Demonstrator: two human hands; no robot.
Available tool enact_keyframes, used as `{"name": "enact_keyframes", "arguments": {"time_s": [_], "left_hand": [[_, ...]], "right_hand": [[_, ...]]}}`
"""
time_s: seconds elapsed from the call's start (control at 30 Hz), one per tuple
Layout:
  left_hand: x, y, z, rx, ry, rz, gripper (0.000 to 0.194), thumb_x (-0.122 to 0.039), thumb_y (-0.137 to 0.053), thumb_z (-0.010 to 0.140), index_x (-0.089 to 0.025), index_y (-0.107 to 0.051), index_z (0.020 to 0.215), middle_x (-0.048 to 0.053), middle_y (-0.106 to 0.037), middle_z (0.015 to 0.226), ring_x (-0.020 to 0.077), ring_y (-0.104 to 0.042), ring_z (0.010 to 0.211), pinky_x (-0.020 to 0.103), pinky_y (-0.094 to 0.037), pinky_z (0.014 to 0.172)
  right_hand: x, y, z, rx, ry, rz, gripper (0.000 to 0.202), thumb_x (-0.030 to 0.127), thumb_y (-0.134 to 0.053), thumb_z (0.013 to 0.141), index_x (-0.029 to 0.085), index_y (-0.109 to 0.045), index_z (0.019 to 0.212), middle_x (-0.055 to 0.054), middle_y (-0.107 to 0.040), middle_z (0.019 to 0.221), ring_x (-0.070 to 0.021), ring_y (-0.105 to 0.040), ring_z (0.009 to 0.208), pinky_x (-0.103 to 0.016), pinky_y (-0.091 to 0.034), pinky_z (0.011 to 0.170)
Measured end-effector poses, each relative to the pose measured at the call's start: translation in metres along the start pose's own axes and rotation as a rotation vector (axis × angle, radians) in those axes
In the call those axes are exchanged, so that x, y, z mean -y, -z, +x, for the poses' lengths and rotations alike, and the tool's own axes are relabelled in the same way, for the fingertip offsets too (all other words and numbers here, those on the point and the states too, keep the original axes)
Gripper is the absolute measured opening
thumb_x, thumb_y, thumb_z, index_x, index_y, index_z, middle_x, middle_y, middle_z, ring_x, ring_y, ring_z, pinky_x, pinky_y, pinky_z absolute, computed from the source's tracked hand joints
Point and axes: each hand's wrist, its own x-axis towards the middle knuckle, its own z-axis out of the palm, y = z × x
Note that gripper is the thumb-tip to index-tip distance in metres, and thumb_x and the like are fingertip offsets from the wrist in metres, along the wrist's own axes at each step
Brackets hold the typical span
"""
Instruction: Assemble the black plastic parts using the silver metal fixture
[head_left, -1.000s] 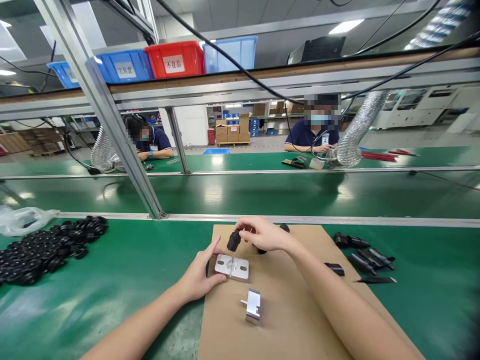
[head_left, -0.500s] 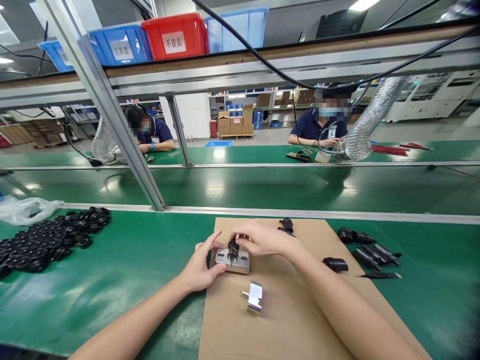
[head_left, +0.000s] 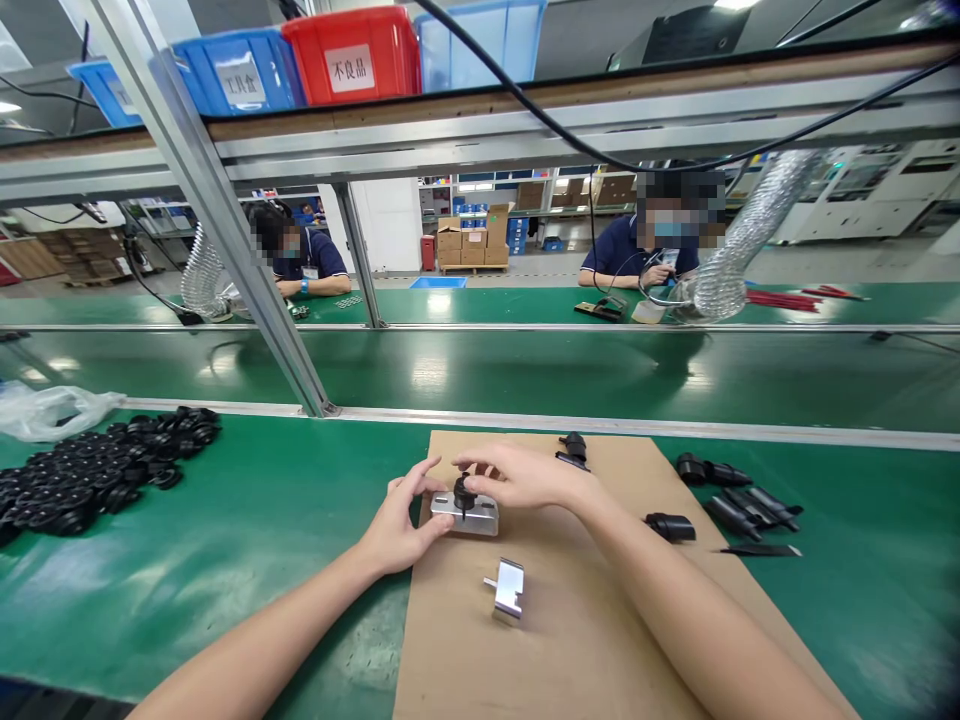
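Observation:
A silver metal block [head_left: 484,517] with slots in its top lies on the cardboard sheet [head_left: 585,640]. My left hand [head_left: 397,522] holds the block's left end between thumb and fingers. Upright in the middle of the block stands a small black plastic part [head_left: 464,495]. My right hand [head_left: 517,476] has its thumb and fingertips closed around the top of this part, partly hiding it. Nearer to me on the cardboard rests a loose shiny metal bracket [head_left: 509,588] with a short pin on its left side.
Many black ring-like parts [head_left: 105,470] are heaped at left beside a clear plastic bag [head_left: 52,410]. Several black cylindrical parts [head_left: 750,508] and a dark thin tool [head_left: 761,550] lie at right. A metal post [head_left: 217,220] rises at left. Two people sit across the bench.
My right hand has shifted slightly left, and the black part sits more upright and lower on the block. My left thumb has moved up onto the block's front left corner.

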Motion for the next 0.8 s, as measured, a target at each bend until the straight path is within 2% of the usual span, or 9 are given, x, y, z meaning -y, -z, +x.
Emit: {"name": "enact_keyframes", "arguments": {"time_s": [0.07, 0.2, 0.43, 0.6, 0.73, 0.8], "left_hand": [[0.000, 0.000, 0.001, -0.013, 0.014, -0.024, 0.077, -0.037, -0.074, 0.091, -0.028, -0.035, 0.157, 0.008, -0.072, 0.123, 0.0305, -0.061, 0.123, 0.051, -0.034, 0.116], [0.000, 0.000, 0.002, -0.019, 0.039, -0.051, 0.077, -0.039, -0.076, 0.090, -0.027, -0.037, 0.156, 0.008, -0.073, 0.123, 0.0308, -0.062, 0.124, 0.050, -0.039, 0.114], [-0.001, 0.000, 0.002, -0.025, 0.044, -0.084, 0.079, -0.035, -0.077, 0.087, -0.025, -0.038, 0.155, 0.009, -0.074, 0.122, 0.0301, -0.064, 0.122, 0.049, -0.041, 0.114], [-0.001, -0.001, 0.002, -0.026, 0.047, -0.096, 0.081, -0.036, -0.078, 0.087, -0.023, -0.037, 0.155, 0.009, -0.074, 0.121, 0.0303, -0.064, 0.122, 0.048, -0.042, 0.113], [0.001, -0.001, 0.001, -0.025, 0.054, -0.096, 0.081, -0.036, -0.078, 0.087, -0.023, -0.037, 0.156, 0.009, -0.074, 0.121, 0.0308, -0.065, 0.122, 0.049, -0.041, 0.114], [0.002, -0.001, 0.001, -0.027, 0.057, -0.099, 0.081, -0.037, -0.078, 0.087, -0.023, -0.037, 0.156, 0.010, -0.074, 0.121, 0.0310, -0.064, 0.123, 0.049, -0.041, 0.114]], "right_hand": [[0.003, -0.002, 0.001, -0.017, 0.000, -0.024, 0.038, 0.033, -0.064, 0.095, 0.019, -0.067, 0.131, -0.008, -0.077, 0.104, -0.0201, -0.068, 0.084, -0.028, -0.046, 0.072], [0.007, -0.008, 0.005, -0.061, 0.017, -0.190, 0.017, 0.031, -0.064, 0.093, 0.019, -0.075, 0.098, -0.002, -0.070, 0.073, -0.0146, -0.053, 0.060, -0.027, -0.032, 0.059], [0.005, -0.014, 0.010, -0.092, -0.004, -0.262, 0.013, 0.028, -0.065, 0.088, 0.019, -0.073, 0.085, 0.000, -0.064, 0.067, -0.0127, -0.043, 0.057, -0.028, -0.025, 0.057], [0.008, -0.020, 0.013, -0.111, -0.067, -0.332, 0.017, 0.028, -0.068, 0.082, 0.019, -0.063, 0.069, 0.003, -0.051, 0.055, -0.0117, -0.031, 0.053, -0.029, -0.021, 0.055], [0.014, -0.022, 0.015, -0.098, -0.130, -0.335, 0.018, 0.032, -0.071, 0.084, 0.020, -0.066, 0.072, 0.001, -0.054, 0.058, -0.0129, -0.037, 0.054, -0.029, -0.023, 0.055], [0.017, -0.018, 0.012, -0.090, -0.152, -0.341, 0.015, 0.035, -0.072, 0.087, 0.020, -0.071, 0.083, -0.001, -0.060, 0.065, -0.0155, -0.047, 0.059, -0.029, -0.026, 0.056]]}}
